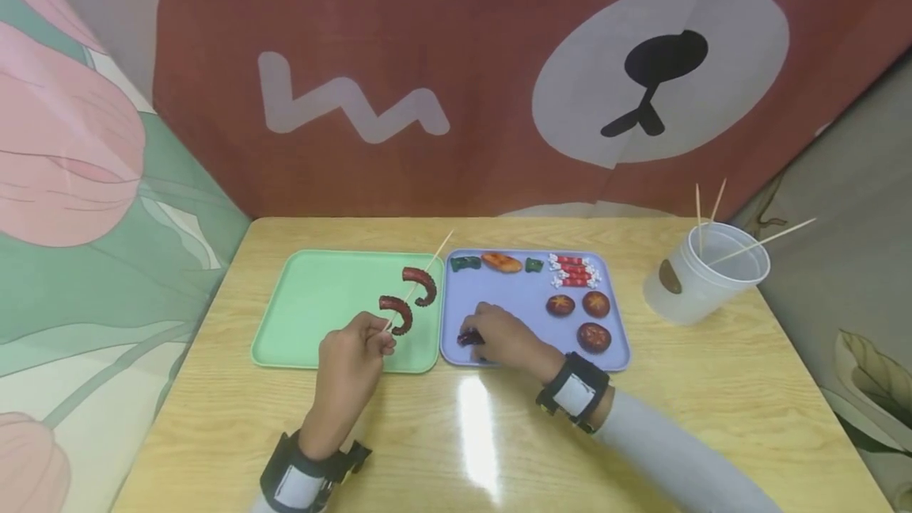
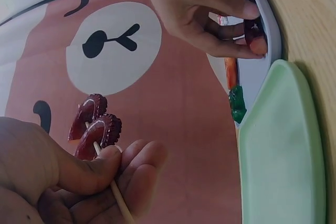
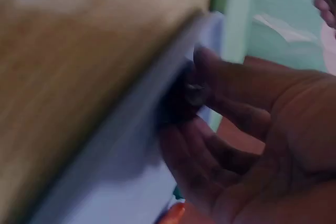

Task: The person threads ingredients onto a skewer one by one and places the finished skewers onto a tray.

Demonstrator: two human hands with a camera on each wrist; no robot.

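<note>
My left hand (image 1: 356, 351) pinches a wooden skewer (image 1: 420, 279) above the green tray (image 1: 313, 315). Two dark red curled octopus pieces (image 1: 409, 295) are threaded on it; the left wrist view shows them (image 2: 94, 124) just past my thumb. My right hand (image 1: 499, 335) reaches into the near left corner of the lilac tray (image 1: 523, 303) and its fingertips pinch a dark red piece (image 1: 470, 337), also seen as a dark piece (image 2: 254, 30) from the left wrist. The right wrist view is blurred; the dark piece (image 3: 181, 98) sits between thumb and fingers.
The lilac tray also holds green pieces (image 1: 465, 264), an orange piece (image 1: 502, 262), red-and-white sticks (image 1: 573, 271) and three brown mushroom caps (image 1: 580, 315). A clear cup (image 1: 701, 271) with spare skewers stands at the right. Patterned cloth walls surround the wooden table (image 1: 499, 434).
</note>
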